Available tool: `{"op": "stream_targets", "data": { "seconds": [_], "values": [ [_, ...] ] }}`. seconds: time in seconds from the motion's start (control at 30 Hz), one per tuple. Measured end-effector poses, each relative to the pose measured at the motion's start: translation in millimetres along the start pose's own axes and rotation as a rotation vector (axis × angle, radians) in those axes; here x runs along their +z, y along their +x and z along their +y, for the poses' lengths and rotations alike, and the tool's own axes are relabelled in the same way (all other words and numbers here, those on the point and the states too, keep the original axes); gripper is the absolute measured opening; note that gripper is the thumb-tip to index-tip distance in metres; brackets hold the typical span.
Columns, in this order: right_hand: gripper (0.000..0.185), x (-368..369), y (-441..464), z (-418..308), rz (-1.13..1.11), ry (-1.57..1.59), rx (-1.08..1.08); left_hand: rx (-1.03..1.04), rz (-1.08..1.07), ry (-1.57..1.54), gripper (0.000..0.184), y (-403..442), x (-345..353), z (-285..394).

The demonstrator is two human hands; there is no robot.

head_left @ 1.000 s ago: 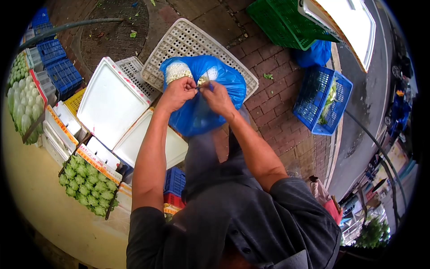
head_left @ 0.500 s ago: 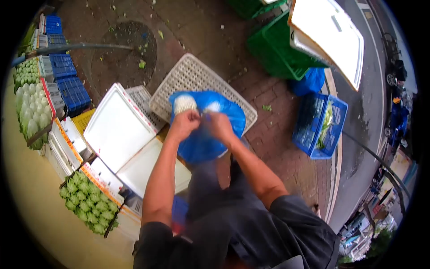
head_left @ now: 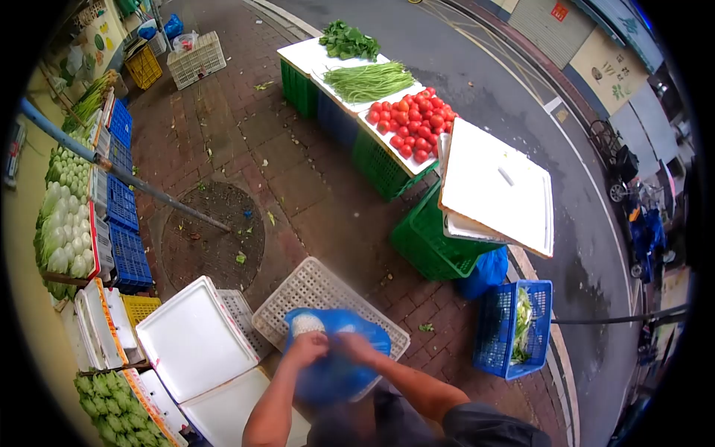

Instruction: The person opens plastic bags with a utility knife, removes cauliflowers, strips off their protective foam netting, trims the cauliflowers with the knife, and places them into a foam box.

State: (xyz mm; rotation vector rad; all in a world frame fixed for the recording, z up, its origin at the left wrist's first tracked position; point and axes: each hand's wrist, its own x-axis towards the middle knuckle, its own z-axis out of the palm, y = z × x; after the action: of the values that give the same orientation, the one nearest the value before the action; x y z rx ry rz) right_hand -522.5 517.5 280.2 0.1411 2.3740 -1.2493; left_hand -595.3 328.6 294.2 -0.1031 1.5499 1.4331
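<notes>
A blue plastic bag (head_left: 328, 384) lies on an upturned white plastic crate (head_left: 365, 298) in front of me. Inside its mouth sits a white, bumpy head that looks like cauliflower (head_left: 307, 324), with a paler patch to its right. My left hand (head_left: 309, 347) is closed in a pinch just below the white head; what its fingers hold is too small to make out. Close to its right, my right hand (head_left: 356, 347) is over the bag, its fingers smeared by motion.
White foam boxes (head_left: 186, 335) lie at left beside a stand of leafy vegetables (head_left: 119, 410). At right are a green crate (head_left: 428, 238) and a blue crate (head_left: 495, 335) with greens. Tomatoes (head_left: 413, 123) and long beans (head_left: 369, 80) lie farther off. A slanted pole (head_left: 164, 195) crosses the left.
My view has tilted up, so the hands and bag sit lower and the vegetable stand with tomatoes has come into sight. Both hands stay close together over the bag.
</notes>
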Motion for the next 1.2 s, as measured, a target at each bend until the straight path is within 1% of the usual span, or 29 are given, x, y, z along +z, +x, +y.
{"op": "stream_targets", "data": {
  "seconds": [0.1,0.13,0.23,0.27,0.37,0.4,0.47,0.5,0.53,0.63,0.67,0.73,0.83,0.93,1.03,1.07,1.1,1.17,1.2],
  "values": [
    [0.028,9,-4,4,0.075,0.028,-0.029,0.028,-0.033,0.000,0.013,6,-1,-8],
    [0.029,11,-4,6,0.088,0.022,-0.020,0.026,-0.058,0.019,0.016,9,-3,-12],
    [0.030,1,-8,-1,0.027,-0.006,0.064,0.030,-0.129,-0.022,0.019,16,-7,-22],
    [0.032,-6,-9,-8,0.002,-0.025,0.086,0.044,-0.143,0.027,0.019,22,-10,-29],
    [0.044,-9,-2,-10,-0.127,-0.027,0.231,0.010,-0.178,0.086,0.019,24,-12,-24],
    [0.049,-8,-3,-5,-0.121,-0.011,0.192,0.032,-0.190,0.080,0.020,26,-12,-27],
    [0.050,-9,-1,-4,-0.139,-0.013,0.205,0.038,-0.204,0.104,0.021,22,-10,-20],
    [0.051,-15,-3,-15,-0.149,-0.012,0.216,0.027,-0.198,0.110,0.022,20,-8,-18],
    [0.049,-25,-5,-26,-0.189,0.009,0.252,0.036,-0.204,0.135,0.023,20,-8,-16],
    [0.038,-18,-3,-8,-0.120,0.019,0.122,0.030,-0.174,0.148,0.023,17,-6,-13],
    [0.039,-15,-1,-3,-0.115,0.036,0.103,0.047,-0.136,0.193,0.023,18,-4,-18],
    [0.041,-10,2,8,-0.102,0.068,0.068,0.086,-0.138,0.244,0.022,23,-6,-25],
    [0.044,-24,2,-7,-0.145,0.108,0.123,0.129,-0.112,0.275,0.019,24,-4,-25],
    [0.037,-32,-2,-25,-0.109,0.172,0.276,0.156,-0.089,0.272,0.016,25,-1,-30],
    [0.034,-24,-1,-17,-0.125,0.269,0.441,0.179,-0.052,0.304,0.015,27,5,-34],
    [0.033,-18,-2,-6,-0.118,0.250,0.385,0.177,-0.061,0.332,0.016,25,6,-33],
    [0.033,-10,-4,8,-0.110,0.232,0.332,0.226,-0.032,0.367,0.016,26,7,-36],
    [0.032,-9,-5,13,-0.106,0.235,0.277,0.326,0.025,0.440,0.016,29,10,-45],
    [0.032,-16,-9,2,-0.111,0.253,0.277,0.328,0.035,0.445,0.016,28,12,-44]
  ]
}}
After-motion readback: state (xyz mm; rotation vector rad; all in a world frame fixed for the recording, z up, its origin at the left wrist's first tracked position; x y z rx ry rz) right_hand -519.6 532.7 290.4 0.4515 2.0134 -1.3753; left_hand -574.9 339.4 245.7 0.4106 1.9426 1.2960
